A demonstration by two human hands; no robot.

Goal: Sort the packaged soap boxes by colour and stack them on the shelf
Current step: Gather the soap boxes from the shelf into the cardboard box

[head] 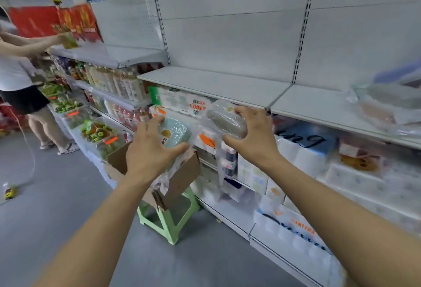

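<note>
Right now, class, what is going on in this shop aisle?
A person holds two plastic-wrapped soap boxes before a white metal shelf. The left hand grips a pale mint-green box; the right hand grips a grey-brown box. A brown cardboard carton sits on a light green plastic stool below. More wrapped packages lie on the shelf, far right.

Mint-green soap box (176, 135), grey-brown one (227, 122) (both in clear wrap); light green stool (169, 224); brown carton (182, 176); pale grey shelf (216, 86); red boxes (54, 23) upper left.
</note>
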